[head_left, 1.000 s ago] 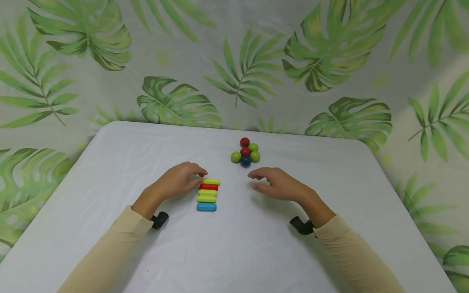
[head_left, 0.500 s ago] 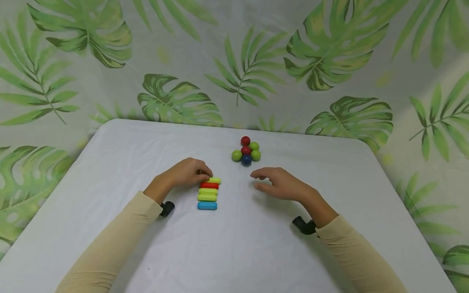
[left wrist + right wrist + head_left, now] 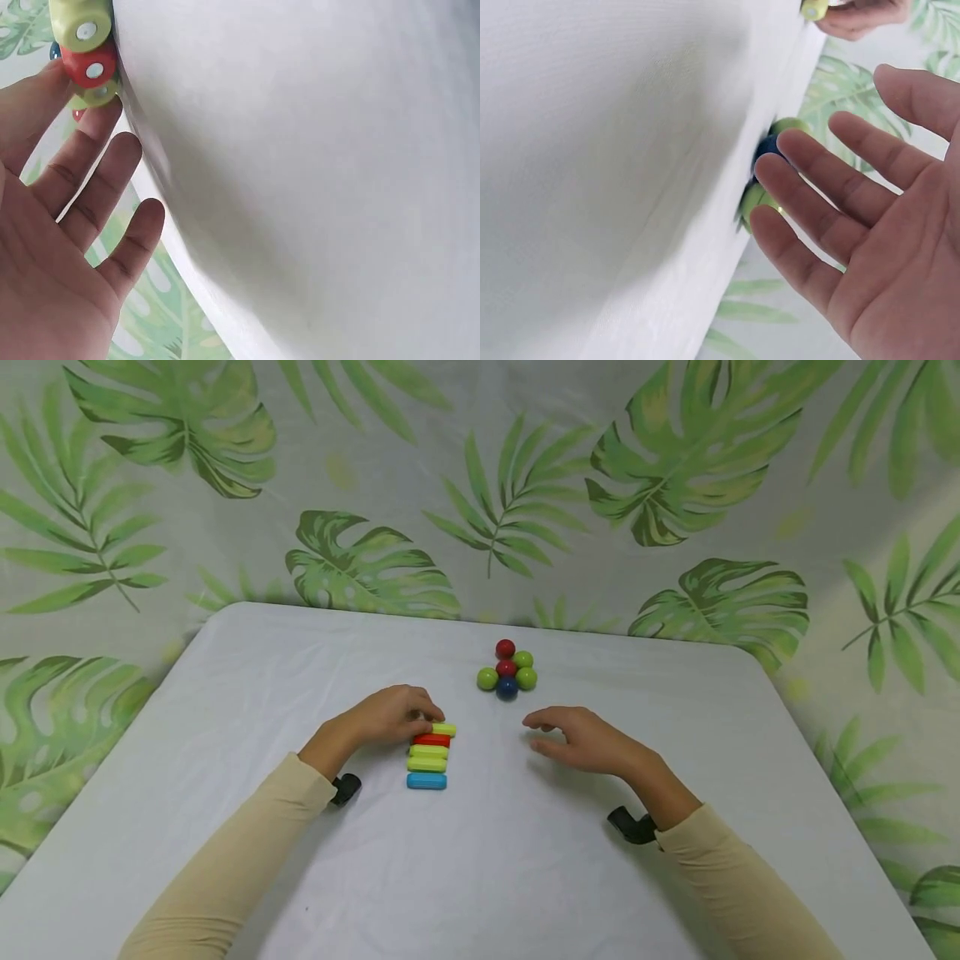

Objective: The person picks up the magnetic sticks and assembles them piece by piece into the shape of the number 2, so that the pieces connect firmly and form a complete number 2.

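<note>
Several short toy sticks lie in a column on the white table (image 3: 510,860): a blue stick (image 3: 427,782) nearest, two yellow-green sticks, a red stick (image 3: 432,741), then the farthest yellow-green stick (image 3: 445,729). My left hand (image 3: 393,714) pinches that farthest stick at its left end between thumb and forefinger. In the left wrist view, a silver disc marks the end of the red stick (image 3: 94,70), and the other fingers of my left hand (image 3: 60,247) are spread. My right hand (image 3: 581,739) hovers above the table, holding nothing, its fingers slightly bent and apart.
Behind the hands a cluster of glossy balls sits on the table: red, green and a dark blue ball (image 3: 507,688). A leaf-patterned cloth (image 3: 480,485) hangs beyond the table's far edge. Each wrist wears a black camera mount (image 3: 632,825).
My left hand has moved forward and right, from beside the column onto the farthest yellow-green stick, which it now pinches. The right hand has hardly moved. Sticks and balls keep their arrangement.
</note>
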`<state>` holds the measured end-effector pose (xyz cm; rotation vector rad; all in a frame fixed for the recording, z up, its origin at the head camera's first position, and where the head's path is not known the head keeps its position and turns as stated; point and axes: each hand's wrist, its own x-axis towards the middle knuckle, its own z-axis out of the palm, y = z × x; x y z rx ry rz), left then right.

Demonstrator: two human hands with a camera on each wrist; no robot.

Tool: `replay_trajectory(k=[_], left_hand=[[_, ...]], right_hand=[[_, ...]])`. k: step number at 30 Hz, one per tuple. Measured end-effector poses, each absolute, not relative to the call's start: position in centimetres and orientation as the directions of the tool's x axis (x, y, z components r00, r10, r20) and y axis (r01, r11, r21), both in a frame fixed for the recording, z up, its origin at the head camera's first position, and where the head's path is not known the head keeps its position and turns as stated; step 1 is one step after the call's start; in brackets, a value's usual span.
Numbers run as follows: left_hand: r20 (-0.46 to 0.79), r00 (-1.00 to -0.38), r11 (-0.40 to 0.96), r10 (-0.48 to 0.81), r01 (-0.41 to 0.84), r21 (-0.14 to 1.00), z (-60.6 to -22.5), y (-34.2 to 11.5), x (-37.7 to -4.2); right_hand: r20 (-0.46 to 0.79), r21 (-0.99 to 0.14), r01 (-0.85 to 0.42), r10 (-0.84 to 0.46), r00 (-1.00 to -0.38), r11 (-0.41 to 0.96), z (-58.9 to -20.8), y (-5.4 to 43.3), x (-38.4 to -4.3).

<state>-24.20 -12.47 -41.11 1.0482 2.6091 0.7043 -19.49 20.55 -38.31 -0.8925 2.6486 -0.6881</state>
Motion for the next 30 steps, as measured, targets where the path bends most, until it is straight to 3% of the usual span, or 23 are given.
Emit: replay_trajectory(k=[14, 20, 30], left_hand=[[-0.026, -0.669, 0.564, 0.743, 0.605, 0.563, -41.0, -11.7, -24.6], [-0.035, -0.678, 0.574, 0.734, 0.591, 0.567, -40.9, -11.7, -24.8], [-0.140, -0.690, 0.656, 0.711, 0.577, 0.487, -41.3, -11.3, -25.2]], right_hand=[[-0.067, -0.514, -0.494, -0.607, -0.792, 0.702, -38.3, 21.0, -20.1], [-0.037, -0.489, -0.503, -0.593, -0.804, 0.713, -38.2, 20.9, -20.8], [-0.057, -0.492, -0.494, -0.592, -0.804, 0.717, -38.2, 20.8, -21.2]])
